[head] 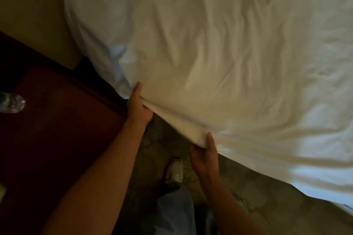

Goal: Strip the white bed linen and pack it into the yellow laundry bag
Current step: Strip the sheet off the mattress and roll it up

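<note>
The left hand (138, 105) and right hand (204, 155) each pinch the near edge of the one white sheet (219, 47), thumbs on top and fingers curled under the soft, creased cloth. It covers the bed, bunched into a fold between both hands. Two bare forearms reach forward; a dark red nightstand (57, 129) bearing one clear plastic bottle (11, 103) stands left.

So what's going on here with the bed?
A person stands at the bedside, gripping the edge of the white sheet with both hands. The left hand pinches it near the corner by the dark red nightstand; the right hand holds it further along. The sheet still covers the bed. No laundry bag is in view.
</note>
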